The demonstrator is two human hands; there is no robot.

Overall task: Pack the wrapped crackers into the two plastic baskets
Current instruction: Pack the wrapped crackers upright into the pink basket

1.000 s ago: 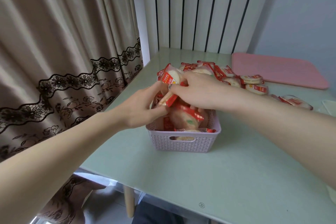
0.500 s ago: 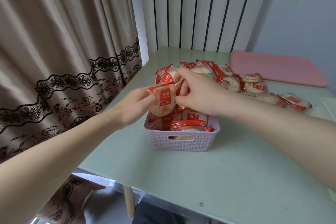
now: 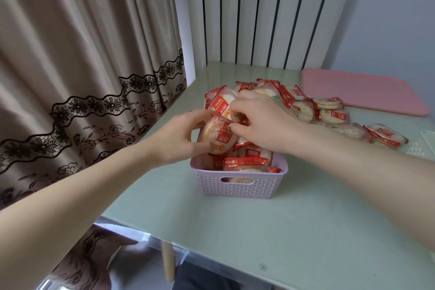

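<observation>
**Crinkly film, brittle rounds: packing the lilac basket**

Plastic film wraps every cracker, so I expect each pack to be light, slick and noisy, with a stiff but breakable disc inside. My left hand point(image 3: 179, 139) curls its fingers and thumb round the rim of 1 wrapped cracker point(image 3: 217, 136), held just above the near-left corner of the basket point(image 3: 240, 186). That edge hold looks right to me: squeezing the flat faces could snap the disc, and the sealed red ends would slip.

My right hand point(image 3: 266, 125) sits just beyond and to the right of the left one, fingers bent down among the packs standing in the basket; I cannot tell whether it pinches one or only steadies them.

Counts: I see 1 basket, not 2. About 4 packs show at its near end. The loose pile point(image 3: 329, 110) on the counter point(image 3: 259, 231), past my right hand, overlaps too much to count. Behind it lies 1 pink tray point(image 3: 362, 92).
</observation>
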